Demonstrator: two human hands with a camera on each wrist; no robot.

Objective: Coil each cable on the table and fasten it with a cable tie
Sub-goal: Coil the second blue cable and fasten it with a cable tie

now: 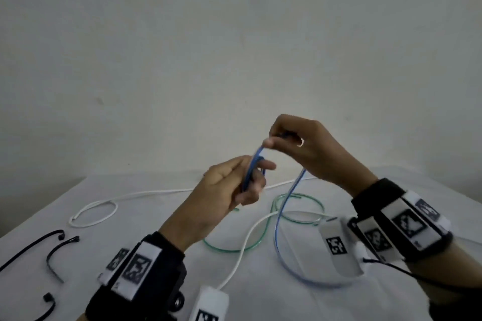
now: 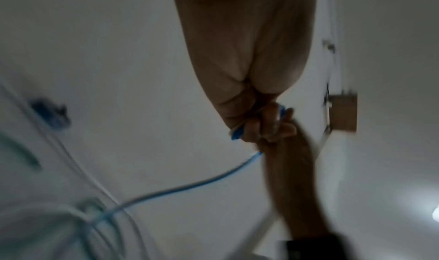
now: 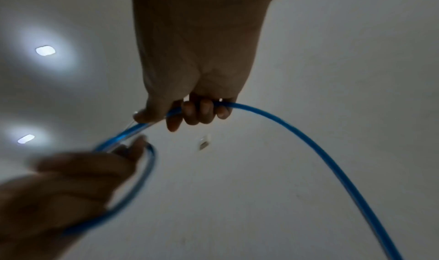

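Note:
Both hands are raised above the table with a blue cable (image 1: 283, 206) between them. My left hand (image 1: 242, 180) grips a small coil of it (image 2: 237, 132), the loops running over its curled fingers. My right hand (image 1: 276, 141), higher and to the right, pinches the cable between thumb and fingers (image 3: 199, 111). From there the blue cable (image 3: 308, 151) hangs down to the table and curves under my right wrist. A white cable (image 1: 156, 194) and a clear green cable (image 1: 300, 216) lie loose on the table. Black cable ties (image 1: 56, 250) lie at the left.
The table has a white cloth (image 1: 146, 255) over it, and a plain wall stands close behind. A white lead (image 1: 242, 250) runs from the device at my left wrist across the green cable. A thin black lead (image 1: 417, 273) hangs from my right wristband.

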